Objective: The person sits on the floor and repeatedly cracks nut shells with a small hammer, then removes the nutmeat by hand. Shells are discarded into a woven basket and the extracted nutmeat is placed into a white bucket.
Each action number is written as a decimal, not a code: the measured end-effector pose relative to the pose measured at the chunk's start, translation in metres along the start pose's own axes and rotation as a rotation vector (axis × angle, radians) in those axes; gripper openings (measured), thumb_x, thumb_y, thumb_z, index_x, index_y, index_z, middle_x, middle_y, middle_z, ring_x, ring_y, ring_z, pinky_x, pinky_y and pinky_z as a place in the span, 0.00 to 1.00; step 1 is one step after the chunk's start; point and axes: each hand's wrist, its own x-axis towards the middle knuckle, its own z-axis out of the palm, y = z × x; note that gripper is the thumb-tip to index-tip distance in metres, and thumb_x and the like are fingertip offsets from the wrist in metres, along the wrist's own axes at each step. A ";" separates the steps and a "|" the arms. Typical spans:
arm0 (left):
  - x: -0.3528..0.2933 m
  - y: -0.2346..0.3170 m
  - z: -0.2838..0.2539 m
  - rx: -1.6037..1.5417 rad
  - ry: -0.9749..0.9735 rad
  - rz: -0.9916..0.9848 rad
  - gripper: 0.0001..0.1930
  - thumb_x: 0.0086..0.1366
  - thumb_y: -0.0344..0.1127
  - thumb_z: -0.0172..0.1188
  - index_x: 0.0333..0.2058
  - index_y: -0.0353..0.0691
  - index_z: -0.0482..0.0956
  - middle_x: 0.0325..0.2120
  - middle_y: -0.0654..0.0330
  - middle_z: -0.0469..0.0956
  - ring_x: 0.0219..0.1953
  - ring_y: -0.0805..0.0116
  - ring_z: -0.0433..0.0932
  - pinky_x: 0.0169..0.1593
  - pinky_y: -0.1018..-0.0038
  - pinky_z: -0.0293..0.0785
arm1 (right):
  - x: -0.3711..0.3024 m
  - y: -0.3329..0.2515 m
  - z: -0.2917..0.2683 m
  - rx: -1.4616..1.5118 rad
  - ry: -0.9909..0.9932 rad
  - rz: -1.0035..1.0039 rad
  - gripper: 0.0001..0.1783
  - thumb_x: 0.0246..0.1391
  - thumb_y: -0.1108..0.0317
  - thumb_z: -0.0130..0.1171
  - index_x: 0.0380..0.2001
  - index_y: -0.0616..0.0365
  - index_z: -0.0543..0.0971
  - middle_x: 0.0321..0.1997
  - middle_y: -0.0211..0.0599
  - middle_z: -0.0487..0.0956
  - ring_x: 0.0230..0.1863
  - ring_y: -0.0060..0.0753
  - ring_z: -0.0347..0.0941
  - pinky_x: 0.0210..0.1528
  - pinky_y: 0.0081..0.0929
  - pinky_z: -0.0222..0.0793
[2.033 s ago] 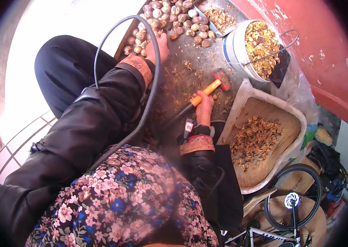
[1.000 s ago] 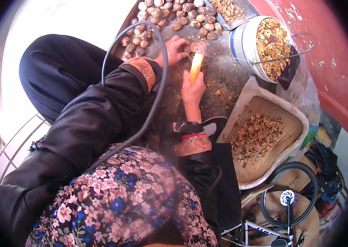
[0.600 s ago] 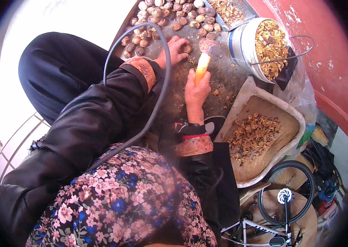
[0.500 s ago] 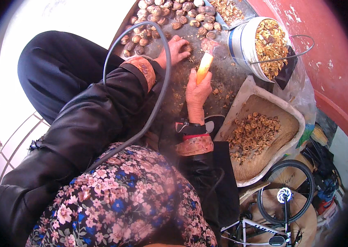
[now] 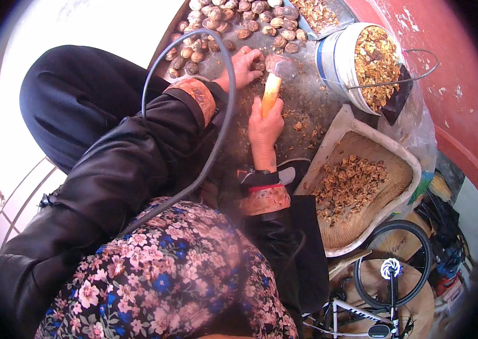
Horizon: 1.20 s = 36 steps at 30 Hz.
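Note:
My left hand [image 5: 244, 69] rests on the dark work surface [image 5: 301, 93], its fingers closed on a brown walnut [image 5: 258, 66]. My right hand [image 5: 266, 125] grips the yellow handle of a tool [image 5: 271, 90] with a broad, shiny metal head. That head is right beside the walnut; whether they touch, I cannot tell. Several whole walnuts [image 5: 210, 24] lie piled beyond my left hand. Small crumbs and shell bits are scattered around my right hand.
A white bucket [image 5: 332, 62] of shelled pieces leans at the right, its wire handle sticking out. Closer stands a pale scoop-shaped tray [image 5: 414, 175] with walnut pieces. A blue-edged container [image 5: 306, 25] of pieces sits at the back. A bicycle wheel [image 5: 357, 271] is at lower right.
My right hand has shifted slightly left and down, bringing the tool's head to the left, close against the walnut. My left hand stays nearly in place around the walnut.

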 end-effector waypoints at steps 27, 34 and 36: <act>0.005 0.007 -0.001 0.049 0.013 0.023 0.18 0.43 0.30 0.63 0.35 0.42 0.70 0.32 0.57 0.69 0.38 0.57 0.70 0.42 0.67 0.68 | 0.007 0.045 0.024 0.342 0.047 0.029 0.13 0.50 0.64 0.58 0.26 0.60 0.65 0.13 0.29 0.67 0.09 0.19 0.62 0.08 0.19 0.57; 0.002 0.000 0.001 0.046 0.057 0.057 0.17 0.43 0.30 0.64 0.34 0.42 0.71 0.30 0.57 0.69 0.36 0.57 0.71 0.40 0.68 0.69 | 0.004 0.031 0.018 0.230 0.071 -0.003 0.15 0.48 0.61 0.58 0.27 0.61 0.67 0.16 0.40 0.71 0.15 0.36 0.68 0.17 0.31 0.64; 0.001 0.000 0.001 0.022 0.048 0.036 0.17 0.43 0.30 0.64 0.34 0.41 0.71 0.30 0.56 0.69 0.35 0.57 0.71 0.39 0.68 0.68 | 0.002 0.023 0.015 0.094 0.121 -0.130 0.17 0.47 0.60 0.59 0.28 0.62 0.67 0.20 0.48 0.73 0.22 0.50 0.72 0.24 0.39 0.66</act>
